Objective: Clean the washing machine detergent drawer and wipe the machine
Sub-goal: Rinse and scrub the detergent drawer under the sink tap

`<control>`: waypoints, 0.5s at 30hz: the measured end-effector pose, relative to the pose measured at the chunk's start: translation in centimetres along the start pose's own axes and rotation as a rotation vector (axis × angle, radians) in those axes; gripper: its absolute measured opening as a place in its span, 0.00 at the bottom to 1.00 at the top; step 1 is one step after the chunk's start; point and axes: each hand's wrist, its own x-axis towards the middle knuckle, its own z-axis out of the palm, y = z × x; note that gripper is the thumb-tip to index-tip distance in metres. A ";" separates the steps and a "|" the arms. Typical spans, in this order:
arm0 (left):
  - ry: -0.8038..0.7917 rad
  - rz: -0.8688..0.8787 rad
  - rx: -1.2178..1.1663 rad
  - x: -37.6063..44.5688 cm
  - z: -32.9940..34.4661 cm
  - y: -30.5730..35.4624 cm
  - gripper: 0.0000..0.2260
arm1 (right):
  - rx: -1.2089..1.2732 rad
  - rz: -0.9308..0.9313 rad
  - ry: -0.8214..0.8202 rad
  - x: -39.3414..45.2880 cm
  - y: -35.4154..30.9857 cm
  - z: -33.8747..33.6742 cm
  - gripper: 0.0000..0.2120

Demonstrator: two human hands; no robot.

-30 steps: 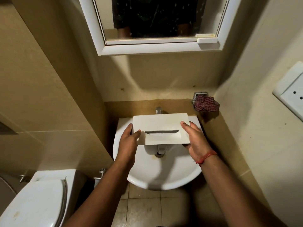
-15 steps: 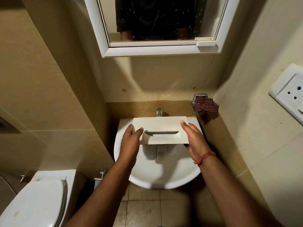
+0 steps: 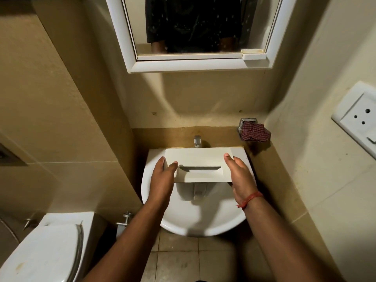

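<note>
Fingers of the left hand (image 3: 162, 178) and right hand (image 3: 240, 176) are curling round the short ends of the detergent drawer (image 3: 198, 159), holding it left-to-right over the sink (image 3: 213, 220) (tap (image 3: 197, 141) just beyond), neither hand being nearer.

No writing, brand mark or number can be read anywhere here; the white front of the drawer (image 3: 198, 159) is plain; the wall socket (image 3: 358, 119) shows only its holes; the mirror frame (image 3: 183, 65) carries no label.
</note>
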 end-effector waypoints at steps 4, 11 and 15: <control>0.005 0.046 -0.033 0.3 -0.3 0.1 0.26 | -0.027 -0.045 0.002 0.3 -0.4 -0.2 0.36; 0.008 -0.037 -0.052 0.7 -0.2 0.6 0.21 | -0.086 -0.013 -0.007 0.7 -0.1 -0.1 0.45; -0.014 -0.032 -0.048 0.9 -0.2 0.6 0.20 | -0.106 -0.001 -0.007 1.1 0.1 -0.2 0.47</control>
